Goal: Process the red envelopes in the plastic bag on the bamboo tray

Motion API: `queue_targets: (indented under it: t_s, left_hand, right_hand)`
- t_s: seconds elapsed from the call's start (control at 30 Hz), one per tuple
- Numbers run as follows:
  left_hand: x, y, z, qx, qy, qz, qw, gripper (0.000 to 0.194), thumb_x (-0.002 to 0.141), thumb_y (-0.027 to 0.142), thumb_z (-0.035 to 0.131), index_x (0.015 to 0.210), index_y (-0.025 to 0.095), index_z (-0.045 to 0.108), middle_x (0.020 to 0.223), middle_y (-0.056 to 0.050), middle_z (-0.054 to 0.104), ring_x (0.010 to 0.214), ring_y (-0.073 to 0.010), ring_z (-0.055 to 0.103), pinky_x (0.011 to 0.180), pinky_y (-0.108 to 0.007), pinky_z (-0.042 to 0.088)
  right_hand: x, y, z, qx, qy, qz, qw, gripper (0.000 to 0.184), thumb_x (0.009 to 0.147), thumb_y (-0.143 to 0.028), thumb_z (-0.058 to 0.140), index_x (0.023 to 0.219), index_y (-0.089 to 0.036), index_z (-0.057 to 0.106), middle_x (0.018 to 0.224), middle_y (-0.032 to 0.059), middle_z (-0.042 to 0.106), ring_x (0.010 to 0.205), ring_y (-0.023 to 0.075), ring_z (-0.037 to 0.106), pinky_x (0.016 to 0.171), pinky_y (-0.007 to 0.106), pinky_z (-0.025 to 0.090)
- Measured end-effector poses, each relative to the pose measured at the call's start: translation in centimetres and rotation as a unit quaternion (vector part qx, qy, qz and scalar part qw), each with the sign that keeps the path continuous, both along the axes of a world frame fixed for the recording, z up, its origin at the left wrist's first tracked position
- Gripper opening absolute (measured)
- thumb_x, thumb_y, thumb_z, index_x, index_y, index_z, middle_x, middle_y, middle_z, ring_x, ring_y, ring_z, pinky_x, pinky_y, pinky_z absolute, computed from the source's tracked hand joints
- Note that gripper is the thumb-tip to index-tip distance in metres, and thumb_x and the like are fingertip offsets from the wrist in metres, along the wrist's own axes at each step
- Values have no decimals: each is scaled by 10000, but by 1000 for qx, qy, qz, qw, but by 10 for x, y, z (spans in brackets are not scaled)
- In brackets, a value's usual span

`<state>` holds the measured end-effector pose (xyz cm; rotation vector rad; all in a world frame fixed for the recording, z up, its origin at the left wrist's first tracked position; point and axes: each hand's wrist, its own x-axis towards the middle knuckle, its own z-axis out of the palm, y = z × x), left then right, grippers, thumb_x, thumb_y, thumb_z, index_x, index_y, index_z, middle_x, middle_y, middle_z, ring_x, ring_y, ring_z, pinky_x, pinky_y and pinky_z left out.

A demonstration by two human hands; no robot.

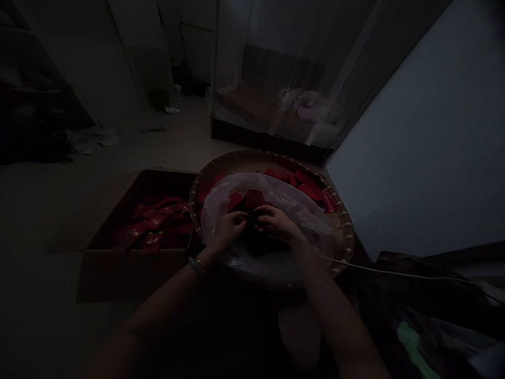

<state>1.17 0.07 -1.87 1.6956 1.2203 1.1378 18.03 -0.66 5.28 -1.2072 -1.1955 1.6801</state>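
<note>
The room is very dim. My left hand (232,225) and my right hand (277,223) meet over a clear plastic bag (307,213) lying in a round woven basket (344,221). Both hands have their fingers curled in a pinch on a small dark packet (252,217) between them. Red packets (252,199) lie just beyond my fingers inside the bag, and more red packets (305,187) rest on the basket's far side. A bangle (197,265) sits on my left wrist.
A cardboard box (114,273) with several red packets (155,223) stands to the left of the basket. A netted bed (284,105) is behind. A white cord (394,273) runs right across dark cloth. Litter lies on the floor at far left.
</note>
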Motion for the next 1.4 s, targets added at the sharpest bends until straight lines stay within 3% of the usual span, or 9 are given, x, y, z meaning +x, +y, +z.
queue_targets:
  t_s: [0.17,0.33,0.47,0.8,0.87,1.0,1.13,1.27,1.4]
  left_hand:
    - [0,1,10,17,7,16,1000,244,745,213,589,981,163,629,798,-27,675,688,-127,613,605,-217,470]
    - [-3,5,24,31,54,-5,998,343,697,171,613,1039,173,591,747,-7,654,657,-126,608,571,-210,451]
    - [-3,5,30,39,86,-13,995,316,697,149,590,1012,170,592,702,8,634,624,-119,595,542,-200,423]
    - [16,-11,34,52,96,-2,994,312,708,100,538,1006,194,545,726,17,622,655,-130,595,584,-225,432]
    - [20,-14,33,55,110,-4,992,325,715,91,534,1019,206,532,766,7,637,683,-140,605,601,-238,438]
    - [24,-14,25,41,111,14,993,343,724,88,531,1042,212,500,791,-2,633,690,-147,605,602,-246,441]
    - [23,-10,20,33,88,32,995,332,726,92,524,1037,196,474,748,8,599,664,-139,588,590,-242,435]
    - [24,-11,24,41,64,33,997,327,727,99,529,1034,200,473,743,14,590,661,-135,582,607,-246,443]
    - [26,-13,31,44,44,34,997,319,721,89,528,1021,189,490,777,-3,606,692,-143,589,625,-255,446]
  right_hand:
    - [2,-2,8,28,-18,7,999,296,609,-157,645,897,-168,578,724,-19,621,540,90,605,465,182,485]
    - [1,-2,7,33,-100,15,994,262,636,-121,620,892,-159,582,743,-5,631,530,85,590,450,186,488]
    - [0,-1,5,42,-165,17,985,247,652,-112,605,896,-148,611,702,0,636,495,85,573,434,184,477]
    - [2,0,6,148,-396,75,903,183,665,-130,569,759,-164,722,578,4,659,483,133,587,440,203,398]
    - [2,0,6,167,-387,59,905,211,666,-130,580,812,-176,725,663,7,688,548,136,608,498,208,429]
    - [9,3,-1,172,-290,78,938,277,627,-103,625,886,-173,693,819,20,707,733,163,637,639,231,476]
    - [15,5,-6,147,-274,25,950,355,596,-51,636,936,-153,641,829,41,689,747,158,630,649,248,485]
    - [6,1,3,231,-394,47,888,138,683,-104,612,768,-182,688,757,34,692,728,177,628,706,288,468]
    - [-7,-1,12,296,-477,57,825,197,740,-90,566,815,-186,721,886,76,707,854,218,630,800,322,441]
